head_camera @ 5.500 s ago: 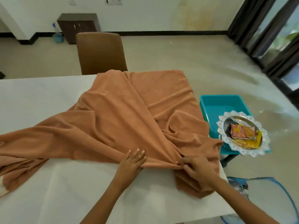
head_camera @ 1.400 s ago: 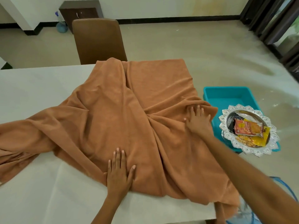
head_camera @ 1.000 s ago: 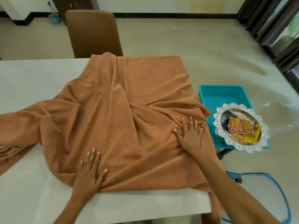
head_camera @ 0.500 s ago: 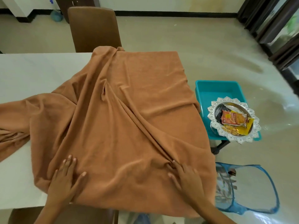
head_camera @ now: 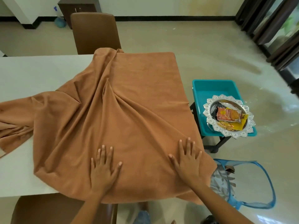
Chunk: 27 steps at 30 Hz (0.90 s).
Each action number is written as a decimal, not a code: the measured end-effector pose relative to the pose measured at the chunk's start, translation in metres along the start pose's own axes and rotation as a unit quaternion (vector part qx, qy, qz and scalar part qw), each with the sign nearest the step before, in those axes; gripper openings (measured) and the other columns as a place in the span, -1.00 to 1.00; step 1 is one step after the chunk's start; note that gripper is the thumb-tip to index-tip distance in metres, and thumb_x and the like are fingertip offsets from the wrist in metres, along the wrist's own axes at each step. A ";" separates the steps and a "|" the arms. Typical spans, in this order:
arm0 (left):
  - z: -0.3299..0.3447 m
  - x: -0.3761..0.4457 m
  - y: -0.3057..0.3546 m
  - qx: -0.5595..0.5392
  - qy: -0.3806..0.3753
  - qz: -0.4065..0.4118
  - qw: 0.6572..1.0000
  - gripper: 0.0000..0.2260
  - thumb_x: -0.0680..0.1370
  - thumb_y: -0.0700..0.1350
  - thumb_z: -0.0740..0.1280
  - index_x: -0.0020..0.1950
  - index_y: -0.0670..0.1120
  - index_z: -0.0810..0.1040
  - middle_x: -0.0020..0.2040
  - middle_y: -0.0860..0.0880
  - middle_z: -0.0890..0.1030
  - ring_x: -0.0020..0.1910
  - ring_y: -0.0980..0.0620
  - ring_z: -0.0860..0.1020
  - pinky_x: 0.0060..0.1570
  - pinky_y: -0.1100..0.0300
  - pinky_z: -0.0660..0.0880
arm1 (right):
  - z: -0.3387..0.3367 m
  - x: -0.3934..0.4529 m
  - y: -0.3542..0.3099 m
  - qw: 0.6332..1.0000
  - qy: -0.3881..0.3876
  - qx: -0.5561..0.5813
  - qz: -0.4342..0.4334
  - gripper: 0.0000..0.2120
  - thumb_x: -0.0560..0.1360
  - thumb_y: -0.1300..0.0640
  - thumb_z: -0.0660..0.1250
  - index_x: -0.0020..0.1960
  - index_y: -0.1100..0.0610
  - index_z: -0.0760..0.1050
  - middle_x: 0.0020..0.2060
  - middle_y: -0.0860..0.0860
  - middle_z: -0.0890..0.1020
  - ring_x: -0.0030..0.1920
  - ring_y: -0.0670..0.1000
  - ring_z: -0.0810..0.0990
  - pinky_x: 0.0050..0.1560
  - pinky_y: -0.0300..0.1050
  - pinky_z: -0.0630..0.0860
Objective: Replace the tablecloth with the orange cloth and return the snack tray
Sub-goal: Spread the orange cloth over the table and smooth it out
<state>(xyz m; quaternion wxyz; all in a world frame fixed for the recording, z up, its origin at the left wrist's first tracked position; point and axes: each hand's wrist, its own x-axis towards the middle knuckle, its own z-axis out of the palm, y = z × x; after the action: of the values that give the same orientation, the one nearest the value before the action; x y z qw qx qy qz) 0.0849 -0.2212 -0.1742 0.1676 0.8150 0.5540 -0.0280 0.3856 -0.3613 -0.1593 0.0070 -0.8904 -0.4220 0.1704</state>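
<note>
The orange cloth (head_camera: pixel 126 120) lies creased over the right end of the white table (head_camera: pixel 32 75), with one bunched end trailing off to the left. My left hand (head_camera: pixel 103 168) presses flat on it near the front edge, fingers spread. My right hand (head_camera: pixel 187 159) presses flat on the cloth at the front right corner, where the cloth hangs over the edge. The silver snack tray (head_camera: pixel 208 110) with several snack packets rests on a teal bin (head_camera: pixel 212 86) on a low stand to the right of the table.
A brown chair (head_camera: pixel 95 31) stands at the table's far side and another chair (head_camera: pixel 48 210) is tucked in at the near side. A blue mesh bag (head_camera: pixel 249 186) lies on the floor by the table's right corner. A dark cabinet (head_camera: pixel 77 7) stands against the far wall.
My left hand slid right along the front edge and my right hand moved toward the right corner. The cloth now lies flatter near the front, with its folds pulled toward me.
</note>
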 end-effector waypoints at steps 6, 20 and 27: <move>-0.016 -0.007 -0.071 0.029 0.009 0.013 0.999 -0.29 0.49 0.41 -0.18 0.56 0.09 -0.06 0.58 0.07 -0.10 0.54 0.05 -0.09 0.45 -0.12 0.07 | 0.001 -0.009 -0.023 0.996 -0.008 -0.023 -0.090 -0.21 0.46 -0.40 -0.31 0.55 0.00 -0.01 0.55 0.10 -0.01 0.52 0.16 0.04 0.45 0.18 0.07; 0.004 0.035 0.063 -0.037 0.029 -0.028 0.998 -0.33 0.53 0.30 -0.17 0.56 -0.02 -0.06 0.56 -0.02 -0.11 0.55 -0.01 -0.08 0.48 -0.04 -0.12 | 0.007 0.027 -0.053 0.991 -0.049 -0.010 -0.128 -0.18 0.41 -0.46 -0.29 0.47 0.00 -0.43 0.46 0.03 -0.43 0.48 0.09 -0.41 0.44 0.24 -0.29; -0.004 0.034 0.011 -0.037 0.057 -0.025 0.997 -0.32 0.54 0.33 -0.18 0.55 -0.03 0.06 0.56 -0.04 0.09 0.52 -0.04 0.10 0.45 0.00 -0.04 | -0.012 0.066 -0.044 0.998 0.026 0.045 -0.019 -0.32 0.49 -0.34 -0.21 0.53 -0.09 -0.18 0.54 0.01 -0.21 0.53 0.08 -0.23 0.47 0.29 -0.15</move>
<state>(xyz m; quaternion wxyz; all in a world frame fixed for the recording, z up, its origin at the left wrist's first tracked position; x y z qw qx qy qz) 0.1075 -0.1934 -0.1757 0.1647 0.7943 0.5837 0.0350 0.3950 -0.2812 -0.1612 0.0614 -0.8853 -0.4299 0.1661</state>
